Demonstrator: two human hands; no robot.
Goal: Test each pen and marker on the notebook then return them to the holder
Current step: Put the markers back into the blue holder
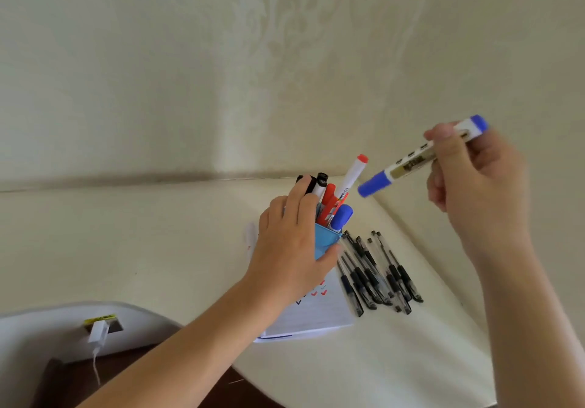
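**One marker aloft, its capped end aimed at the holder**

The right hand [474, 179] pinches a blue marker [418, 157] near its rear end, thumb and fingers curled round the barrel. The marker is in the air, up and to the right of the holder [326, 243]. Its long axis slants down to the left, so the blue cap points toward the holder's mouth but stays apart from it.

The left hand [291, 243] wraps the holder's left side, fingers reaching up against the markers standing inside, thumb across the front. This hand is the nearer one and steadies the holder.

The notebook [316, 316] lies on the bench [158, 249] below the holder, partly under the left forearm. Black pens [376, 274] lie just beside it, to the right.

If the marker is bound for the holder, it likely needs tilting more upright to drop between the others.
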